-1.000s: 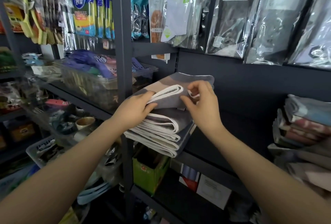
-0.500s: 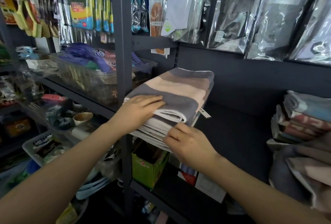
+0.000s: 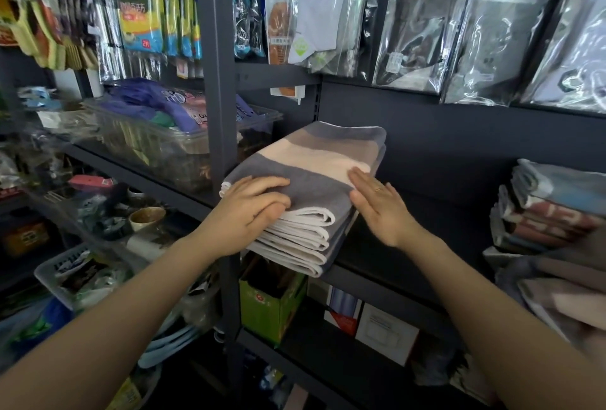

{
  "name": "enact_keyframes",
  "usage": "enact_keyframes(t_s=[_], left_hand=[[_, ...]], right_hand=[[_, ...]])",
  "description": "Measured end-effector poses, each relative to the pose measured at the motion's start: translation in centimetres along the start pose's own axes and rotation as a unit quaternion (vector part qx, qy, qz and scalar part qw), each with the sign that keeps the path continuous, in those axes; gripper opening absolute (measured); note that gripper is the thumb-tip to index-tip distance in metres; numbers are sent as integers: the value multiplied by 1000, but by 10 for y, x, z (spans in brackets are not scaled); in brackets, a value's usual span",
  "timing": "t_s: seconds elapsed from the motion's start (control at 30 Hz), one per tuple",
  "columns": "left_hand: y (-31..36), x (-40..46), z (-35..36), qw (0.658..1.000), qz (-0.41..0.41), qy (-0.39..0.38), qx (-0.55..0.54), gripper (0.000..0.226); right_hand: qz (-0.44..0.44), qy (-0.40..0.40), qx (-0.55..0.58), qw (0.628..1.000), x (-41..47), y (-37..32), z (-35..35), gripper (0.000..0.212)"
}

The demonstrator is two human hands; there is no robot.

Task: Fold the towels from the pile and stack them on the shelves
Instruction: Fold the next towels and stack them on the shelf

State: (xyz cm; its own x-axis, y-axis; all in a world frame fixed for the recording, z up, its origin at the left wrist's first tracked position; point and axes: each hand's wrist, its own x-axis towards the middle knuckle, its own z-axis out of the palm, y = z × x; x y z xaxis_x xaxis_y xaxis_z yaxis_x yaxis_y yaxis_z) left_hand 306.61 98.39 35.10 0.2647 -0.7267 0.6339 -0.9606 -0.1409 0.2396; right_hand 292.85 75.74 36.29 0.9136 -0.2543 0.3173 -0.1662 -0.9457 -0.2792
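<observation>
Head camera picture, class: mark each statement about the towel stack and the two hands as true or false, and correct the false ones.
1. The left hand rests flat on top of the towel stack. True.
2. The right hand grips a towel lifted off the stack. False: its straight fingers lie against the stack's right side, holding nothing.
3. The stack sits on a dark shelf, next to the upright post. True.
4. The top towel is plain red. False: it is striped grey and cream.
5. More folded towels lie further right on the shelf. True.
</observation>
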Motion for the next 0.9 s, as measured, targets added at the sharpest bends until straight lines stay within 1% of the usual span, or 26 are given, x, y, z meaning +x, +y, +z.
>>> enact_keyframes(t_s=[0.03,0.07,0.1,0.17,0.2,0.23,0.27,0.33,0.4,0.47,0.57,0.63,0.7,0.77,0.8,0.87,0.9], left_hand=[[7,5,-2,999,-24,16,-18,55],[16,12,-4,997,-53,31,-36,51],[24,21,-7,995,-79,40,-44,48],[38,44,-10,994,-103,39,3,46],[42,54,-7,994,-103,28,40,45],[45,64,-3,992,-102,10,68,45],[47,70,2,991,-106,-18,83,50],[49,78,10,982,-134,-100,84,67],[48,80,15,968,-152,-176,95,83],[45,78,15,957,-151,-218,115,95],[43,70,16,949,-138,-243,146,116],[43,66,18,949,-120,-250,153,118],[42,64,19,949,-110,-252,155,118],[42,63,19,949,-108,-249,159,118],[42,62,19,951,-108,-244,157,118],[45,59,18,958,-110,-223,145,116],[46,57,16,964,-112,-202,135,113]], right_hand=[[19,1,-20,1000,4,5,-4,57],[30,18,-23,999,8,10,-8,53],[37,54,-1,998,11,12,-11,50],[25,130,77,988,16,10,-18,45],[4,145,94,985,19,9,-20,42],[-21,137,84,987,24,8,-21,41],[-45,116,65,990,30,9,-20,44],[-78,62,38,994,46,14,-15,50],[-83,15,39,996,62,20,-10,47],[-54,-13,42,998,76,29,-9,50],[20,-37,43,998,91,45,-8,59],[67,-40,56,995,99,58,-5,66],[109,-29,43,993,105,68,-2,74],[159,8,18,987,105,74,-3,77],[190,40,10,981,102,73,-5,75],[224,111,8,968,89,68,-9,59],[216,141,13,966,79,63,-9,50]])
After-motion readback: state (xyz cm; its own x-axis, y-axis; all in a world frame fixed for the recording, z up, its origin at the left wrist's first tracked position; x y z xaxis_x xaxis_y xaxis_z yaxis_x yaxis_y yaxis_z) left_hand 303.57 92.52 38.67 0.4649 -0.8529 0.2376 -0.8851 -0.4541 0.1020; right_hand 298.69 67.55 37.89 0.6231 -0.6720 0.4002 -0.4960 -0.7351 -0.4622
